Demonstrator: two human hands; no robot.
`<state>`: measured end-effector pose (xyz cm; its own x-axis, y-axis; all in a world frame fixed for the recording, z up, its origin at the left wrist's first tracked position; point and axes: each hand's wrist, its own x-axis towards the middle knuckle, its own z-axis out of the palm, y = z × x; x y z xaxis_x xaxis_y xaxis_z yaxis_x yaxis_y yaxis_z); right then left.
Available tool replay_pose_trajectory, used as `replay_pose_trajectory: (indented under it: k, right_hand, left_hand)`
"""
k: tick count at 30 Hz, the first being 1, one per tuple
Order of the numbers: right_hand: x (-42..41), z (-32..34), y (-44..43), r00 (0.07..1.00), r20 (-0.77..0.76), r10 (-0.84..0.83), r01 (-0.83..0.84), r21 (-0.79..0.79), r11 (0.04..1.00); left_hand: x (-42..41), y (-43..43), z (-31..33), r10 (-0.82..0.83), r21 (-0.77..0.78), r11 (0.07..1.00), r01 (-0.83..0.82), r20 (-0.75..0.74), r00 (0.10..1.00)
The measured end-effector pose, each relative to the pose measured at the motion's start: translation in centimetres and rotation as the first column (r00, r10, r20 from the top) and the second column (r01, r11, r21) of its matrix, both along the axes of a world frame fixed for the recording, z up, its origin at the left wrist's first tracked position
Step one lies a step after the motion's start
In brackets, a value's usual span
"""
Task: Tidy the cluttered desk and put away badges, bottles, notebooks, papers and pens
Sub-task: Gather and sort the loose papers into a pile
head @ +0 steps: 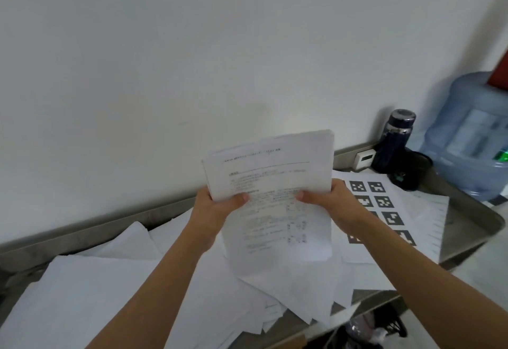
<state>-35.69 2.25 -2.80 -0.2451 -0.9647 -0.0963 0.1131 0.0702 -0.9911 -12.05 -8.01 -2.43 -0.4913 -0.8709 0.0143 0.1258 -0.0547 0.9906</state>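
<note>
Progress: early-ish by my read; one bundle gathered, most clutter not yet dealt w/.
Done so far: some pages pulled into a stack of white printed paper sheets [275,172].
Stack location: held up in the air over the middle of the grey metal-look desk [467,225], in front of the plain wall.
Stack look: thin, floppy, fine black text; edges uneven, top corners fanned, needs squaring.
L hand [217,208]: clamped on stack's left edge, thumb on front, fingers behind.
R hand [332,200]: clamped on right edge, same way.
Left to do: loose white sheets [110,280] overlap across the desk, some overhang the front edge; white sheet w/ black square markers [382,203] lies flat to the right.
Bottle: dark blue bottle w/ steel collar [395,142] stands at back right, not put away.
Badges/notebooks/pens: none visible.
</note>
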Motion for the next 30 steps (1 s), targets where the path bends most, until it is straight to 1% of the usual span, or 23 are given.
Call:
replay_pose_trajectory:
  k: [3, 6, 9, 11, 13, 15, 17, 18, 20, 21, 23, 25, 28, 30]
  right_hand:
    - [0.5, -2.9, 1.3, 0.999, 0.009, 0.038, -0.038, 0.089, 0.995]
    - [1.0, -5.8, 2.4, 0.995, 0.017, 0.102, -0.103, 0.165, 0.981]
    - [0.4, -5.6, 2.6, 0.994, 0.011, 0.107, -0.108, 0.18, 0.978]
    - [-1.1, -4.4, 2.4, 0.998, 0.04, 0.054, -0.06, 0.176, 0.983]
    - [-3.7, -3.5, 2.1, 0.996, 0.069, -0.049, 0.036, 0.177, 0.984]
    - [-6.8, -3.5, 1.8, 0.973, 0.014, -0.229, 0.22, 0.224, 0.95]
    - [-10.9, -4.8, 2.1, 0.908, -0.11, -0.404, 0.418, 0.29, 0.861]
    - [-13.2, -5.5, 2.7, 0.867, -0.191, -0.46, 0.498, 0.325, 0.804]
    - [-16.0, -6.8, 4.0, 0.807, -0.31, -0.503, 0.59, 0.376, 0.715]
    - [-17.9, -7.2, 4.9, 0.794, -0.33, -0.51, 0.607, 0.394, 0.69]
    - [-20.4, -8.0, 6.0, 0.789, -0.331, -0.518, 0.615, 0.415, 0.67]
    - [-22.4, -8.5, 6.5, 0.803, -0.303, -0.514, 0.596, 0.445, 0.668]
    - [-24.3, -9.2, 6.4, 0.843, -0.245, -0.478, 0.535, 0.473, 0.7]
    - [-25.3, -9.5, 6.2, 0.877, -0.184, -0.444, 0.471, 0.508, 0.721]
  left_hand:
    - [0.5, 1.4, -3.1, -0.005, 0.111, 0.994, -0.001, 0.049, 0.999]
    - [0.4, 3.3, -6.3, -0.045, 0.214, 0.977, 0.02, 0.111, 0.993]
    - [-0.6, 3.2, -6.6, -0.063, 0.229, 0.973, 0.037, 0.109, 0.992]
    - [-1.6, 2.4, -5.8, -0.072, 0.231, 0.971, 0.054, 0.068, 0.995]
    - [-3.0, 1.6, -5.0, -0.069, 0.257, 0.964, 0.065, 0.004, 0.998]
    - [-4.7, 1.4, -4.9, -0.064, 0.288, 0.955, 0.074, -0.042, 0.997]
    - [-6.9, 1.7, -5.4, -0.066, 0.334, 0.939, 0.081, -0.054, 0.996]
    - [-8.4, 2.0, -5.8, -0.078, 0.359, 0.929, 0.092, -0.054, 0.996]
    - [-10.3, 2.4, -6.4, -0.115, 0.395, 0.91, 0.129, -0.059, 0.992]
    - [-12.3, 2.6, -6.9, -0.128, 0.412, 0.9, 0.139, -0.054, 0.99]
    - [-15.3, 2.6, -7.6, -0.129, 0.454, 0.882, 0.125, -0.022, 0.991]
    - [-18.6, 2.6, -8.3, -0.147, 0.491, 0.863, 0.121, 0.013, 0.989]
    - [-22.9, 2.4, -9.7, -0.198, 0.525, 0.843, 0.119, 0.098, 0.975]
    - [-25.2, 2.5, -10.8, -0.132, 0.475, 0.88, -0.01, 0.265, 0.955]
